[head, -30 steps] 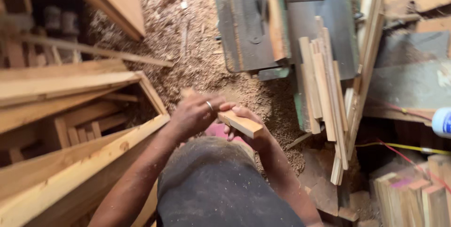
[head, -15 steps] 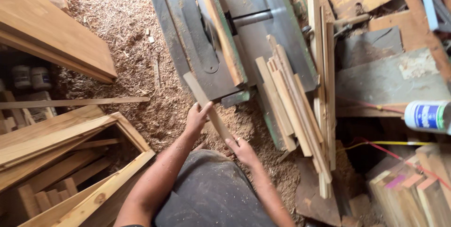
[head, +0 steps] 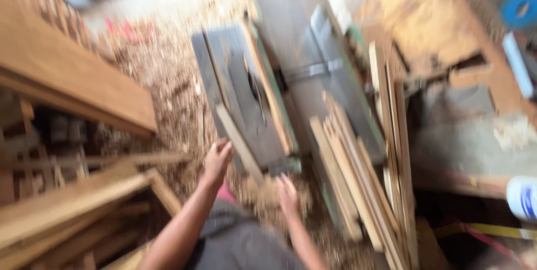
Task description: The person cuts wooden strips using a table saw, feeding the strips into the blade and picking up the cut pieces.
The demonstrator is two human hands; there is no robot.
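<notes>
The view is blurred by motion. A narrow wooden strip (head: pixel 239 142) lies slanted on the near end of a grey table saw (head: pixel 235 63). My left hand (head: pixel 217 161) is curled against the strip's left side, around its middle. My right hand (head: pixel 288 194) is just right of the strip's near end, fingers pointing forward; whether it touches the strip is unclear. Dark cloth over my lap fills the bottom of the view.
Several long wooden slats (head: pixel 349 175) lean against the saw's right side. Thick planks (head: pixel 72 80) and a wooden frame (head: pixel 84 197) stand on the left. Sawdust (head: pixel 168 74) covers the floor. A white bottle (head: pixel 523 197) sits at the right edge.
The strip went from held near my lap to resting on the saw table. Both hands reached forward with it, and the view swung up and to the right.
</notes>
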